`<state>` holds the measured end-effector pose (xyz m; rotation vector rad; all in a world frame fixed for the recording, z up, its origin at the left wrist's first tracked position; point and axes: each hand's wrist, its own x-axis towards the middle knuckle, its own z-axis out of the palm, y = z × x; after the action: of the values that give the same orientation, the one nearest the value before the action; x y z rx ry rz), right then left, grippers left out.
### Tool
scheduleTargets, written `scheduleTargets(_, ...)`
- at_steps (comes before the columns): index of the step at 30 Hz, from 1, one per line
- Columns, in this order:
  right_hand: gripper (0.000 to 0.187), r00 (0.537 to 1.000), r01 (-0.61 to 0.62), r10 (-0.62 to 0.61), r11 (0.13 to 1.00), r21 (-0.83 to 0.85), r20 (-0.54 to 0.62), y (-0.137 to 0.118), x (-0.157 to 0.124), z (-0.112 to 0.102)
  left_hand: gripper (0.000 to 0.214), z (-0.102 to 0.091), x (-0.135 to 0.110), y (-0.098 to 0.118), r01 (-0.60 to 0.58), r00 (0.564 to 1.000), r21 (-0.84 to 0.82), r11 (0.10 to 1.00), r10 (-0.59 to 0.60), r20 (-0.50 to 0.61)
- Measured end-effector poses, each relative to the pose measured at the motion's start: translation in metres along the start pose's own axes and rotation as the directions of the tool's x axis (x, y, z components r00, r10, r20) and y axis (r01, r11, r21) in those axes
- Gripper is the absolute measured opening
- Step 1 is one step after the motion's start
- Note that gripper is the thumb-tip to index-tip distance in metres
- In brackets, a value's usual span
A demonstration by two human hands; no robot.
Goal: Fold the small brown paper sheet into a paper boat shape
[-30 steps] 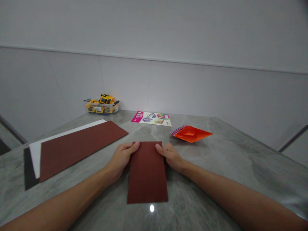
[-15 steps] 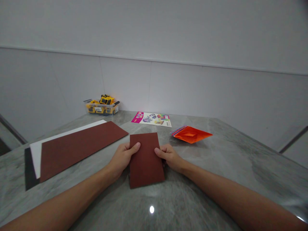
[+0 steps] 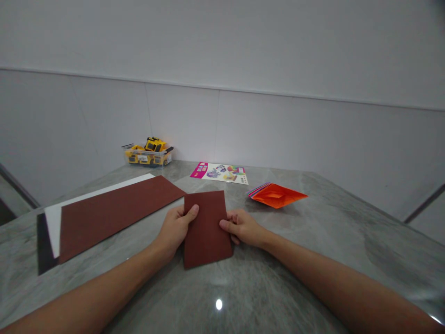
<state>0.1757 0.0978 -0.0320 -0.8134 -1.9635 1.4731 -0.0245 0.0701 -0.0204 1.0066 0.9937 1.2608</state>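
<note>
A small brown paper sheet [image 3: 206, 228] is held tilted up off the grey table [image 3: 313, 241], its near edge close to the surface. My left hand [image 3: 175, 228] pinches its left edge, thumb on top. On the opposite edge, my right hand [image 3: 241, 227] grips the sheet with the thumb over the front. Both hands are closed on the paper.
A long brown sheet [image 3: 114, 208] lies to the left over a white sheet [image 3: 52, 220] and a black one [image 3: 42, 248]. An orange folded paper [image 3: 278, 195] tops a coloured stack at right. A printed leaflet [image 3: 219, 172] and a yellow toy truck [image 3: 150, 151] sit near the wall.
The small brown sheet lay flat a second ago; both hands have lifted its far end, drawing the near edge away from me and turning it slightly left.
</note>
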Motion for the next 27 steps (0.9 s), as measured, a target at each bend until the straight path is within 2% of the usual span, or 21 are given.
scheduleTargets(4,0.05,0.997,0.055,-0.06,0.995,0.087,0.057,-0.0001,0.002,0.003,0.04,-0.0005,-0.0012,-0.0007,-0.028,0.999,-0.006,1.0,0.027,-0.031)
scheduleTargets(7,0.045,0.994,0.095,-0.103,0.981,0.167,0.043,0.0039,0.0047,0.0037,0.04,-0.0001,-0.0026,-0.0013,-0.037,0.999,-0.007,0.999,0.037,-0.013)
scheduleTargets(10,0.048,0.995,0.091,-0.094,0.988,0.128,0.021,0.0074,0.0057,0.0029,0.041,0.0003,-0.003,-0.0012,-0.047,0.998,-0.011,0.999,0.047,-0.038)
scheduleTargets(15,0.044,0.994,0.058,-0.068,0.992,0.11,0.091,0.007,0.0042,0.0023,0.043,0.0,-0.0018,0.0019,-0.067,0.988,-0.042,0.997,0.06,-0.141)
scheduleTargets(21,0.03,0.997,0.07,-0.071,0.996,0.06,0.017,0.003,0.0027,0.003,0.043,0.0029,-0.0047,0.0043,-0.068,0.992,-0.06,0.996,0.061,-0.112)
scheduleTargets(27,0.038,0.993,0.113,-0.115,0.993,0.043,0.035,0.0018,0.0017,0.0051,0.044,-0.0004,-0.0011,0.0013,-0.11,0.982,-0.09,0.99,0.095,-0.161)
